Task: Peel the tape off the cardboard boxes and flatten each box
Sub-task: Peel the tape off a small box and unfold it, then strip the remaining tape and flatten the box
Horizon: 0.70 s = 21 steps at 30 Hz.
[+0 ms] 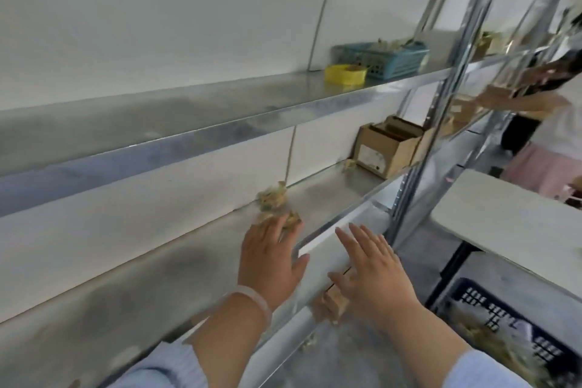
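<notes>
Left grip (271, 261) at crumpled tape wad (292, 219)

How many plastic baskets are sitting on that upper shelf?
2: a small yellow basket, and a larger blue basket just behind and right of it. Past the metal post, blur may hide more.

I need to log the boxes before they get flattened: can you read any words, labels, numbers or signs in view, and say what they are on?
No text can be read in this view.
White label on the front of the open cardboard box on the shelf: too blurred to read.
Blue basket, yellow basket, black crate: no lettering visible.
</notes>
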Each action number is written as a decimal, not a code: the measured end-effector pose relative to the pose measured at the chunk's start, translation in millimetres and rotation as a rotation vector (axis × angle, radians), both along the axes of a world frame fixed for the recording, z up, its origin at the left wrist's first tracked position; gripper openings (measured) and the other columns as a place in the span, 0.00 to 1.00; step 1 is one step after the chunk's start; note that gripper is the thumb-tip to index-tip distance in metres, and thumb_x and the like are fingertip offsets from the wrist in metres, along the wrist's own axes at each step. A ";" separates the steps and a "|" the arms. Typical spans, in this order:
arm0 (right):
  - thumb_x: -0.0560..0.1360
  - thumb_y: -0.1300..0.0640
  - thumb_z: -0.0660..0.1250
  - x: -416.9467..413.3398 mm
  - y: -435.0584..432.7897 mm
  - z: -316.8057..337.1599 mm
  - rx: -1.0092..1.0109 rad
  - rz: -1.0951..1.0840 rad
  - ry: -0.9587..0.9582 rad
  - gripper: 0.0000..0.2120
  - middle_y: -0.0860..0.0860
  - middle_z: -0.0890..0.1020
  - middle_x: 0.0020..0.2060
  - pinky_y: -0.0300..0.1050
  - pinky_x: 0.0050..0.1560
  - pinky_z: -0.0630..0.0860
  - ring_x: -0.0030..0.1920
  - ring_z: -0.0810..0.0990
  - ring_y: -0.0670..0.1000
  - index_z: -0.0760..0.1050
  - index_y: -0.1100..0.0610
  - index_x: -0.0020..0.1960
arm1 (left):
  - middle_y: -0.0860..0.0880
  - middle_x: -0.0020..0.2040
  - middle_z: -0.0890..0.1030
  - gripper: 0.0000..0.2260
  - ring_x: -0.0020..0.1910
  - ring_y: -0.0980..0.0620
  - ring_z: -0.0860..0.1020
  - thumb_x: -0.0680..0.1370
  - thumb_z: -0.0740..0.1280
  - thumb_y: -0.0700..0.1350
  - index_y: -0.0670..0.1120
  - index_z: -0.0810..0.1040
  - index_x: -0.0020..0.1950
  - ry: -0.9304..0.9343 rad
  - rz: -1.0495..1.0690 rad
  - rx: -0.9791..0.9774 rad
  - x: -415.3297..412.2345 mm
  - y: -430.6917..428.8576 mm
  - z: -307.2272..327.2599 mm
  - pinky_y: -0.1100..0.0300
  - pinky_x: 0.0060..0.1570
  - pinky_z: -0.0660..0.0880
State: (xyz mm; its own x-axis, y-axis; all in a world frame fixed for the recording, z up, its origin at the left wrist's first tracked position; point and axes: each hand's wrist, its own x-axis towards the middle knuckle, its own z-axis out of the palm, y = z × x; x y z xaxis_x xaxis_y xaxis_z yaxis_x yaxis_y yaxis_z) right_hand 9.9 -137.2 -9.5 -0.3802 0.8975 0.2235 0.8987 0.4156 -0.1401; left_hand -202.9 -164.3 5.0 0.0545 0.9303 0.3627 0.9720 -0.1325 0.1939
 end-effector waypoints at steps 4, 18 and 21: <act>0.77 0.32 0.52 73.0 34.5 4.2 -0.004 -0.147 0.043 0.36 0.44 0.46 0.79 0.43 0.73 0.32 0.78 0.40 0.45 0.41 0.40 0.79 | 0.47 0.71 0.72 0.24 0.68 0.43 0.71 0.74 0.68 0.56 0.51 0.75 0.69 -0.055 -0.107 0.062 63.8 50.8 10.9 0.43 0.64 0.71; 0.75 0.31 0.52 171.3 234.1 -21.9 -0.103 -0.274 0.050 0.37 0.41 0.44 0.79 0.42 0.72 0.33 0.72 0.33 0.38 0.38 0.37 0.77 | 0.55 0.79 0.52 0.28 0.78 0.53 0.51 0.78 0.53 0.65 0.61 0.55 0.77 -0.086 -0.202 -0.046 160.3 283.2 -24.6 0.51 0.76 0.51; 0.72 0.28 0.48 185.5 284.0 -16.3 -0.084 -0.306 0.073 0.38 0.36 0.42 0.77 0.42 0.72 0.35 0.72 0.34 0.37 0.35 0.35 0.75 | 0.55 0.79 0.51 0.29 0.78 0.53 0.51 0.78 0.52 0.66 0.61 0.53 0.78 -0.106 -0.217 -0.070 173.0 335.4 -21.8 0.51 0.76 0.51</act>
State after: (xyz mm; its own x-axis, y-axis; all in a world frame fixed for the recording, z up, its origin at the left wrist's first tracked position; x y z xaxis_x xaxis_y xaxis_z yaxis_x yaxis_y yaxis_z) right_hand 195.5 146.8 -25.9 -0.0753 0.9842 0.1605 0.9666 0.1116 -0.2307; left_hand -29.9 171.1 -16.7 0.2206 0.9240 0.3124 0.8960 -0.3185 0.3094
